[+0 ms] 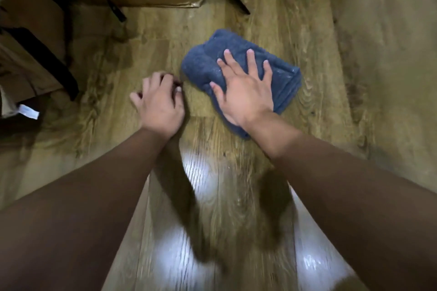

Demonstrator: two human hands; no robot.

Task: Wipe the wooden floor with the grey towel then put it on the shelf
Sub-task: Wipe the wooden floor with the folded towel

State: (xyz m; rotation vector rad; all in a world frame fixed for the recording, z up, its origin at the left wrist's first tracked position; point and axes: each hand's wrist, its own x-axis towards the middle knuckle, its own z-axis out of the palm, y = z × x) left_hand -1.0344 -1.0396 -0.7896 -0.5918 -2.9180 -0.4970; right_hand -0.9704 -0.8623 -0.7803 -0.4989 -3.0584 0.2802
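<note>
flat on the wooden floor (pixel 236 208), folded grey towel (pixel 205 64) (thick, fuzzy), right hand (pixel 246 92) grip wide, pressing it

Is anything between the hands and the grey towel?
No. The right hand already presses flat on the folded grey towel, fingers spread. The left hand rests on the wooden floor beside the towel, with only bare floor between them. The shelf is not visible, so the way there cannot be judged.
</note>
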